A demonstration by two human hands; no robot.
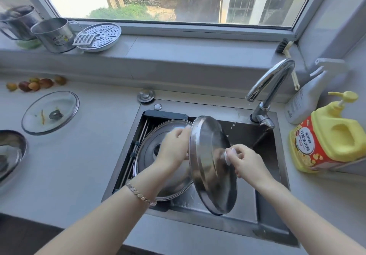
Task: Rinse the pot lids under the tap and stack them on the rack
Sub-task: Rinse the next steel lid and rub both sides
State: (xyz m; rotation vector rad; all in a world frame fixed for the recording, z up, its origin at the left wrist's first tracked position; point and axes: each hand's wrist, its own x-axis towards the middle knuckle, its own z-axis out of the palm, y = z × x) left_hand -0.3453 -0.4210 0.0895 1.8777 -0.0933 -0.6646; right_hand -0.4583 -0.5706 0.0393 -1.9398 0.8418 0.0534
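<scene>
We count three pot lids: a steel lid (pixel 213 165) held on edge over the sink, a larger steel lid (pixel 158 167) lying on the rack, and a glass lid (pixel 50 113) on the bench. Two hands are in view, the left hand (pixel 174 147) and the right hand (pixel 245 159). On the windowsill we count two metal mugs (pixel 53 34), one perforated steamer plate (pixel 101 36) and one small grater (pixel 84 39). There is one tap (pixel 271 88), one spray bottle (pixel 309 94) and one yellow pump jug (pixel 332 133). About six small fruits (pixel 35 84) lie together on the bench.
</scene>
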